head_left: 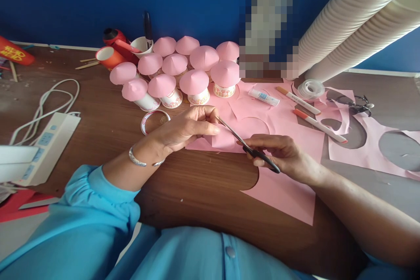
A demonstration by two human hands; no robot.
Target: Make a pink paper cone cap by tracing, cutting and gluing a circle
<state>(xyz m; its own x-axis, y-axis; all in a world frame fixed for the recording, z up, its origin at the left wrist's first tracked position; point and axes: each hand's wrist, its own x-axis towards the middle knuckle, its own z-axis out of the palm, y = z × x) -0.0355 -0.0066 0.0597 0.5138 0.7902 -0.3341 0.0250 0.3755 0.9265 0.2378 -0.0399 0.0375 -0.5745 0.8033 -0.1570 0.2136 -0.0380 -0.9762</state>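
My right hand [284,153] grips a pair of scissors [264,160] by the black handles, its blades pointing up and left. The blade tips reach my left hand [193,127], beside the thumb and index finger. Those fingers are pinched on a small piece of pink paper [222,138], which looks folded; part of it is hidden by the thumb. Under both hands lies a larger pink paper sheet [288,194] with round parts cut out. Behind them stand several paper cups [198,97] topped with pink paper cones [193,82].
A glue stick [264,96], two markers [320,125] and a clear tape roll [311,89] lie to the right, near cut pink scraps [370,144]. On the left are a tape ring [155,122], a power strip [54,146] and an orange cup [110,57]. White ribbed tubes [354,17] lean at the back right.
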